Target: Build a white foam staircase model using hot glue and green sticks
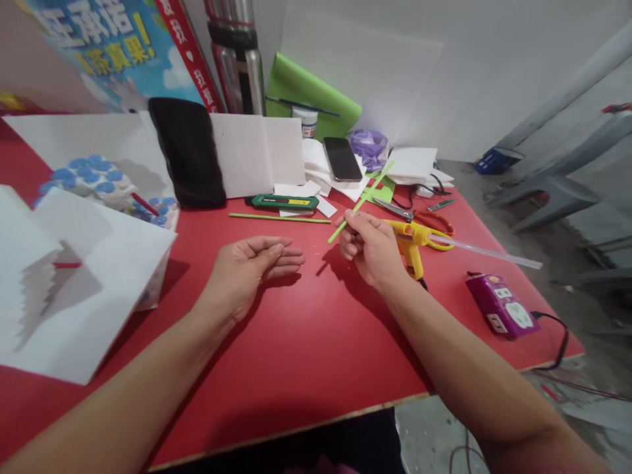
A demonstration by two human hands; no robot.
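My right hand pinches a thin green strip between thumb and fingers, above the red table. The strip slants up and away to the right, over green paper scraps. My left hand hovers to the left with its fingers stretched out and apart from the thumb tip's side, nothing visible in it. A second green strip lies flat beyond the hands, just in front of a green utility knife. The yellow glue gun rests beside my right hand, a clear glue stick extending from it.
Scissors lie behind the glue gun. A purple box with a cord sits at the right. White folded card stands at the left. A black phone-shaped object, a phone and a metal flask are at the back.
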